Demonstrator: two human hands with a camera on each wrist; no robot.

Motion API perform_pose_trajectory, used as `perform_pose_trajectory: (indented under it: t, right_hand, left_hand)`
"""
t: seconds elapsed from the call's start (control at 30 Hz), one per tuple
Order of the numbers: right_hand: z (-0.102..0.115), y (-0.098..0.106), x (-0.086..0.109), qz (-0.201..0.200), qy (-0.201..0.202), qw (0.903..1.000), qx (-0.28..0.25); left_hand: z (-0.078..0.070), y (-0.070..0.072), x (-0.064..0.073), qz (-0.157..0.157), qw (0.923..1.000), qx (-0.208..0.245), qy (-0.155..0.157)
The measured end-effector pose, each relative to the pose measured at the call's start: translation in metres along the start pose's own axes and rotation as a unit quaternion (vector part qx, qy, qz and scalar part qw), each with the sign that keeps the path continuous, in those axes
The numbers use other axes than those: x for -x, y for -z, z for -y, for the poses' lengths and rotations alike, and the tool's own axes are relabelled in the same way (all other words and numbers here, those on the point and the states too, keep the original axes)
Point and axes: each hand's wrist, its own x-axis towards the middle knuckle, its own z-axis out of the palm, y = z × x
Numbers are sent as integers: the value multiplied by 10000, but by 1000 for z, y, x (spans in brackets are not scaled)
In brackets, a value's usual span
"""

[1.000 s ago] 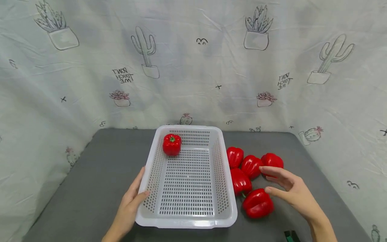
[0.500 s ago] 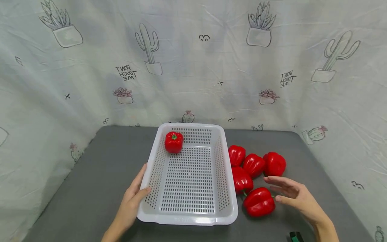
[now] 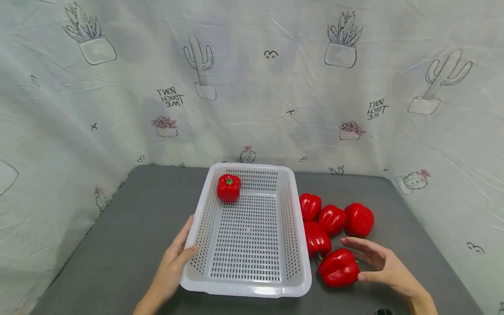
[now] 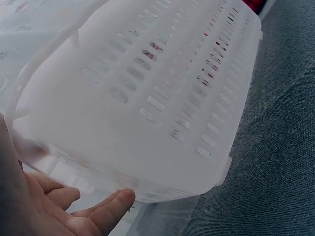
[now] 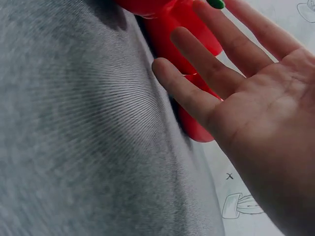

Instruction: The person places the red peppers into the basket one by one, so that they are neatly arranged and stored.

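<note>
A white perforated plastic basket (image 3: 246,290) stands on the grey table, one red bell pepper (image 3: 229,190) in its far left corner. My left hand (image 3: 170,264) grips the basket's left side, thumb over the rim and fingers along the outer wall. In the left wrist view, fingertips (image 4: 125,197) touch the basket wall (image 4: 98,123). Right of the basket, my right hand (image 3: 383,267) reaches around the right end of the nearest bell pepper (image 3: 338,268), thumb tip right at its skin. Its fingers are spread and gently bent, also in the right wrist view, beside the pepper's green stem (image 5: 215,3).
More red bell peppers cluster along the basket's right side: one at the back (image 3: 310,206), one in the middle (image 3: 332,220), one at the far right (image 3: 359,219) and one against the basket (image 3: 316,239). A cactus-print curtain (image 3: 252,87) hangs behind the table (image 3: 138,227).
My right hand has come down and nearer to me, from over the far-right pepper to the nearest pepper's right end. My left hand keeps its hold on the basket. The view has shifted slightly.
</note>
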Motion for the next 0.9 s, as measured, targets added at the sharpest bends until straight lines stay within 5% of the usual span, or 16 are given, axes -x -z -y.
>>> perform_pose_trajectory:
  t: [0.3, 0.63, 0.9]
  right_hand:
    - [-5, 1, 3, 68, -154, 9998, 142]
    - [1, -3, 1, -67, -1586, 9842, 789]
    - [-1, -2, -1, 79, -1656, 9822, 882]
  left_hand:
    - [1, 0, 0, -26, 10000, -89, -21]
    - [2, -2, 0, -76, 9999, -35, 101]
    - [1, -1, 1, -74, 9998, -101, 120]
